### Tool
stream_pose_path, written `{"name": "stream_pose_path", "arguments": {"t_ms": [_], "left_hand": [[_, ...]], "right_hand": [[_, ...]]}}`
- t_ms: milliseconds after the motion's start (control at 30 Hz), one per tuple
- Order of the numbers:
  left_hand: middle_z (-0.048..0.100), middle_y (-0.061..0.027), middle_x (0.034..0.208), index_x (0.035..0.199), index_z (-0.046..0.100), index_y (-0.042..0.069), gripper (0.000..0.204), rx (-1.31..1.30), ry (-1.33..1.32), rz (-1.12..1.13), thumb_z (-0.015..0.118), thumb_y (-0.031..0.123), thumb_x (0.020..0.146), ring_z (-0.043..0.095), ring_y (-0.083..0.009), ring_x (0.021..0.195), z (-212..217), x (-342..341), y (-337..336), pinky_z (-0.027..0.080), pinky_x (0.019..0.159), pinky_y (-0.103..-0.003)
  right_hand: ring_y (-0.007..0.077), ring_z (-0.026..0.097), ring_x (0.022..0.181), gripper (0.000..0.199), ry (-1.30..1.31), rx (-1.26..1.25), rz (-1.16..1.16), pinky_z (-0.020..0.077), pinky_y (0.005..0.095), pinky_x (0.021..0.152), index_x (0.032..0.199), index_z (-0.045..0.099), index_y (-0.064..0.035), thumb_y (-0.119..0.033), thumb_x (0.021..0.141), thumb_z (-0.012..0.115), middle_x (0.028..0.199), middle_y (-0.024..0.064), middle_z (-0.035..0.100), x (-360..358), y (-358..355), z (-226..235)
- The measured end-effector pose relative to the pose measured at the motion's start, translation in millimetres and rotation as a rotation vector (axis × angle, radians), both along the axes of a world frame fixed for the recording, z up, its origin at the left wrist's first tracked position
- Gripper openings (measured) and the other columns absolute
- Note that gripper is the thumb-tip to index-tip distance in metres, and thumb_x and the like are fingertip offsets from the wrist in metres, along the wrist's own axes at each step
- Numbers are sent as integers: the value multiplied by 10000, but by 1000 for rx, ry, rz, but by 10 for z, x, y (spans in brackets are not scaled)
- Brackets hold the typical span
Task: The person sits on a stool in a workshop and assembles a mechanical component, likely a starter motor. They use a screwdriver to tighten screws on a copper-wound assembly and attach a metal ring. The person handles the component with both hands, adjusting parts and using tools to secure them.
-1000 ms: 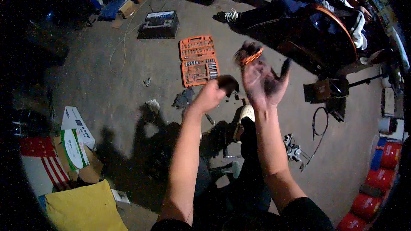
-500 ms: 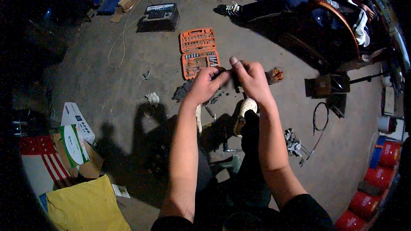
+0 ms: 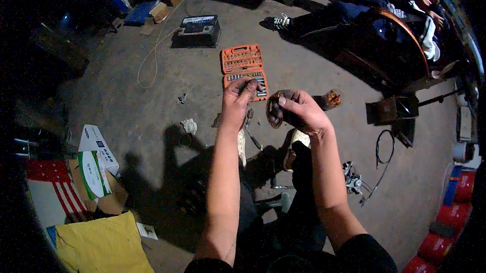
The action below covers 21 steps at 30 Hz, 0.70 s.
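Note:
My right hand (image 3: pixel 301 113) grips a dark, greasy round part (image 3: pixel 276 110) held up in front of me. My left hand (image 3: pixel 238 100) is raised beside it, a little apart, with its fingers pinched on something small and thin; what it is I cannot tell. Both hands hover above an open orange socket set case (image 3: pixel 243 68) lying on the concrete floor. A small orange and dark piece (image 3: pixel 331 98) lies on the floor just right of my right hand. My legs and light-soled shoes (image 3: pixel 298 139) are below the hands.
A dark battery box (image 3: pixel 198 29) and a loose cord (image 3: pixel 152 57) lie beyond the case. Another person sits at the upper right, sneaker (image 3: pixel 276 21) on the floor. Cardboard boxes (image 3: pixel 93 164) and a yellow cloth (image 3: pixel 101 245) are at left; a cable (image 3: pixel 385 149) and red cans (image 3: pixel 458 212) at right.
A second ago both hands were raised apart, the right one open. They came together in front of me, and now have parted slightly, the right holding the dark part.

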<state>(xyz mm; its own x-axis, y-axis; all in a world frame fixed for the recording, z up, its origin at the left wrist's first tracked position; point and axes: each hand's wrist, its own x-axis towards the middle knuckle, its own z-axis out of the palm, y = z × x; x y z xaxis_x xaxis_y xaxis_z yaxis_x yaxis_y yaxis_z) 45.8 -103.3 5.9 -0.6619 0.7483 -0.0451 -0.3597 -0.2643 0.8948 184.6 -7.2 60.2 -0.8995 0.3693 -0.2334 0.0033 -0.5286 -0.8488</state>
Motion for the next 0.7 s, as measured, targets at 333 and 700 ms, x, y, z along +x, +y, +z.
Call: {"name": "stream_pose_path", "arguments": {"t_ms": [333, 700], "left_hand": [[636, -51, 832, 943, 615, 18, 229, -490, 578, -475, 586, 224, 847, 570, -124, 755, -320, -12, 143, 453, 699, -262], [618, -20, 846, 933, 615, 25, 161, -172, 166, -159, 628, 136, 817, 556, -106, 735, -17, -59, 32, 446, 700, -244]], "right_hand": [[187, 554, 947, 287, 434, -54, -699, 437, 303, 868, 1069, 536, 0, -201, 865, 546, 977, 81, 593, 38, 139, 101], [160, 591, 794, 253, -412, 1274, -39, 474, 300, 689, 960, 560, 42, -160, 814, 604, 849, 122, 628, 266, 442, -159]]}}
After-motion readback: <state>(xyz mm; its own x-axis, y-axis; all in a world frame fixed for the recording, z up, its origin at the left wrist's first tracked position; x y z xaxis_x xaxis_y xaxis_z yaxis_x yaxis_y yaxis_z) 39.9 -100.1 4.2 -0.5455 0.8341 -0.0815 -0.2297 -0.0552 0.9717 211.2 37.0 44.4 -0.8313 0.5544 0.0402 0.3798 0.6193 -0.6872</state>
